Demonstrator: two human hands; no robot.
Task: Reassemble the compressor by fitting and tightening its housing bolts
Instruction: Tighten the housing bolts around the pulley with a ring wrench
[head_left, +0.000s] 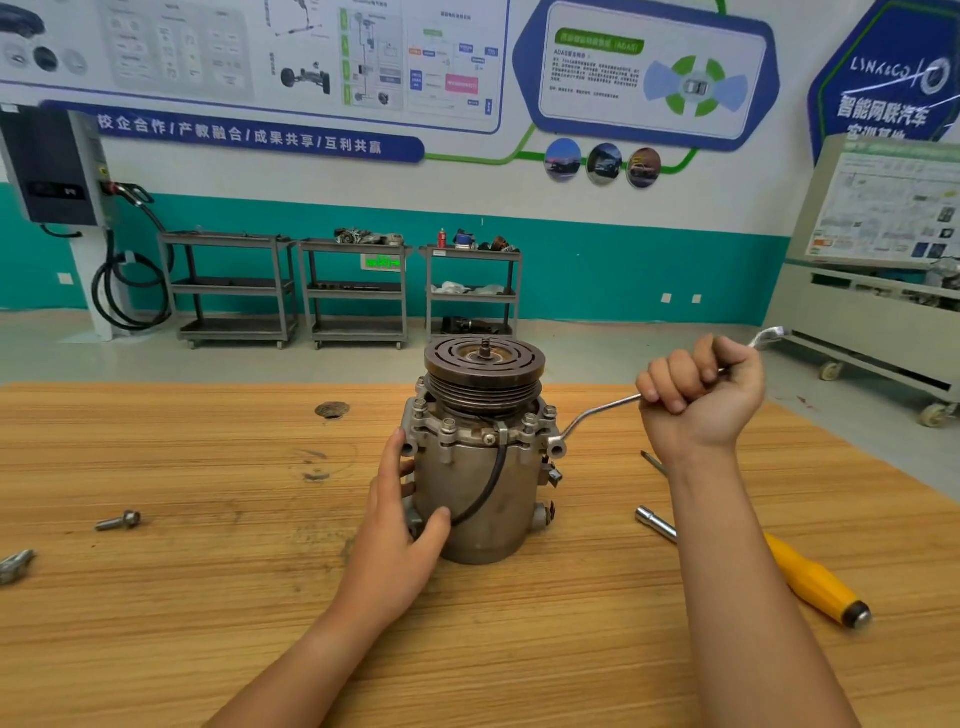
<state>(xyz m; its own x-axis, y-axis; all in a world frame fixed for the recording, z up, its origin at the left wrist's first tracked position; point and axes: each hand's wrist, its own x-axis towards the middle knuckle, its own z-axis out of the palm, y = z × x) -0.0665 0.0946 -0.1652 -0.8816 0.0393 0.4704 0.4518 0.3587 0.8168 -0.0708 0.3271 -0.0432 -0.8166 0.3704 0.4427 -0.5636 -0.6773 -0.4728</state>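
A grey metal compressor (480, 499) stands upright on the wooden table (208, 597), its dark grooved pulley on top. Several bolts (448, 426) sit in the flange around the housing. My left hand (402, 525) wraps the housing's left side, thumb across the front by the black cable. My right hand (701, 397) grips the shaft of a silver offset ring wrench (592, 415). The wrench's lower ring end sits at the flange's right side, over a bolt there.
A loose bolt (119, 520) lies on the table at the left, with a metal part (15, 565) at the left edge. A yellow-handled socket driver (800, 569) and a thin screwdriver tip (653, 462) lie under my right forearm. Carts stand against the far wall.
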